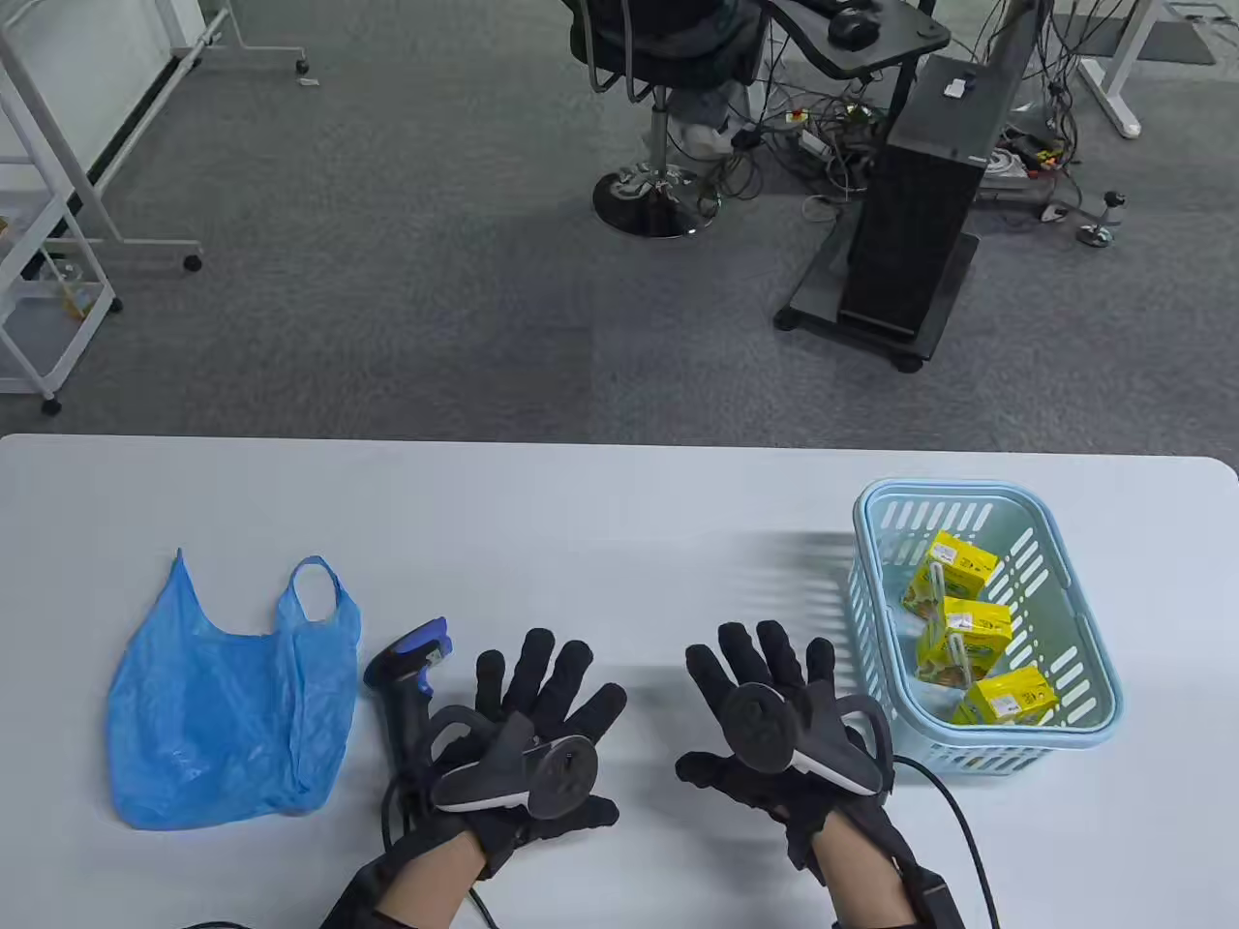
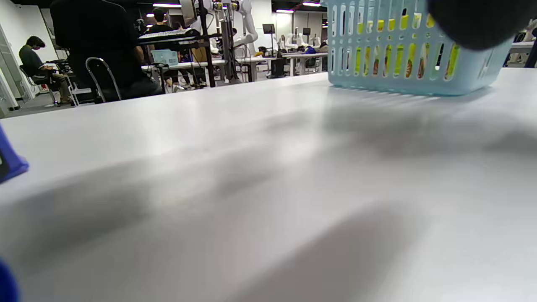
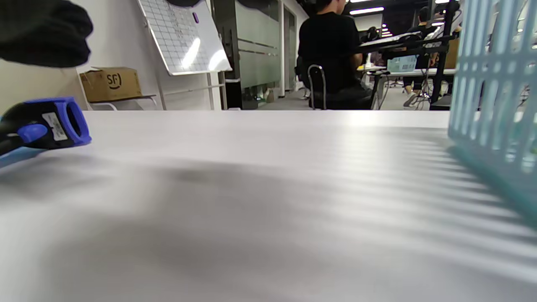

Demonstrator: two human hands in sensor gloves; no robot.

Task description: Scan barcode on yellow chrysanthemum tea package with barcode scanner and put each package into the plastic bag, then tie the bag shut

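Your left hand (image 1: 542, 726) and right hand (image 1: 774, 716) lie flat, fingers spread; barcode scanner (image 1: 411, 677) points away from you, its cord hidden.

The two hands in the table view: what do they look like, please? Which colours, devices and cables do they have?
The left hand and the right hand both wear black fabric gloves that cover the fingers. A dark grey tracker with a round disc and a ring is strapped to the back of each. A black cable runs along the right wrist. Dark sleeves begin behind bare wrists.

Bag (image 1: 227, 706) left, scanner (image 1: 411, 668) beside it, basket (image 1: 1084, 668) right holding seemingly three packages (image 1: 953, 569).
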